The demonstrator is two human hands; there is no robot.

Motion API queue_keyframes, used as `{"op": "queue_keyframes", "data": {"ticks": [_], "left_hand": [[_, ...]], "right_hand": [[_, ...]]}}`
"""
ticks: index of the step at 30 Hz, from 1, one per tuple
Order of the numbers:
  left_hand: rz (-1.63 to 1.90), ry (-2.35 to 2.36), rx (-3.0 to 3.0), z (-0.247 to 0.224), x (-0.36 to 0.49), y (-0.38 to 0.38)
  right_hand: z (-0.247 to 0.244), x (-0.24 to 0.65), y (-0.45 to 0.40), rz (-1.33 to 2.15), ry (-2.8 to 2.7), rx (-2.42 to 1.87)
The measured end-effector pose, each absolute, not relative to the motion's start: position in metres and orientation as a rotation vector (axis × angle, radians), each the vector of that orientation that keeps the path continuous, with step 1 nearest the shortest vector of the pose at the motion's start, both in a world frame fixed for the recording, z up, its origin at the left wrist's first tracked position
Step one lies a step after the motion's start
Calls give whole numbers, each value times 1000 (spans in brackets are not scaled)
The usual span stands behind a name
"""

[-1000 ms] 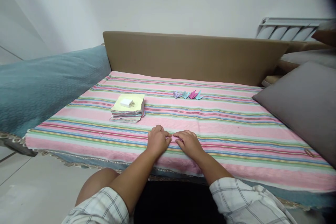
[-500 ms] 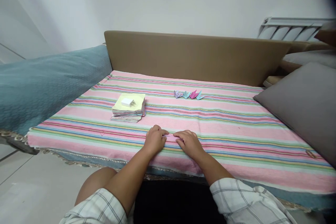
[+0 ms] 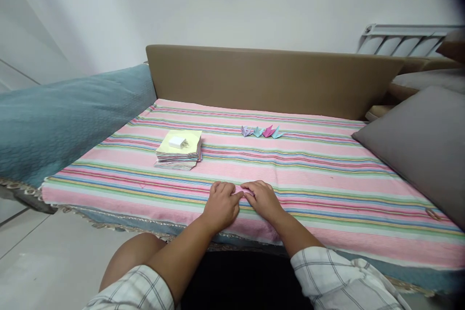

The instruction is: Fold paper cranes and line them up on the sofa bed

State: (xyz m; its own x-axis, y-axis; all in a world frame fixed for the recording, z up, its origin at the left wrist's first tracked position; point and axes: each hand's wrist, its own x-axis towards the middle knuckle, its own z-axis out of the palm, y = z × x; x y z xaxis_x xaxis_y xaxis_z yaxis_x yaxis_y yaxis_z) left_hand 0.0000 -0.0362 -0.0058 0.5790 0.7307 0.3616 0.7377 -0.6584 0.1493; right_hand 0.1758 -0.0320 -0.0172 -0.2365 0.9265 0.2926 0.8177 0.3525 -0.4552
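Note:
A small piece of folded pinkish-purple paper lies low on the striped cloth, mostly covered by my fingers. My left hand is closed over its left side, fingers curled and thumb pressing across toward the right. From the other side my right hand pinches the paper between thumb and fingers, almost touching the left thumb. How the paper is folded cannot be made out. Beyond the hands stand several origami cranes in a row, purple, blue and pink. To the left is a stack of square paper, yellow on top.
A white plug adapter rests on the paper stack. The striped cloth covers the seat, with a brown backrest behind. A grey cushion leans at right, a blue-covered armrest at left. A small brown loop lies at far right.
My left hand has shifted right along the paper, its thumb now close to the right thumb and covering more of it. My right hand stays nearly in place.

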Motion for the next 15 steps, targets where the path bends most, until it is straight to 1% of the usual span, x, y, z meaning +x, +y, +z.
{"op": "queue_keyframes", "data": {"ticks": [12,15], "left_hand": [[-635,-1518,-2628,4,-9,-35],[-689,-1571,-2584,4,-9,-33]], "right_hand": [[-17,176,-32,300,-2113,-1511],[-19,177,-32,302,-2109,-1504]]}}
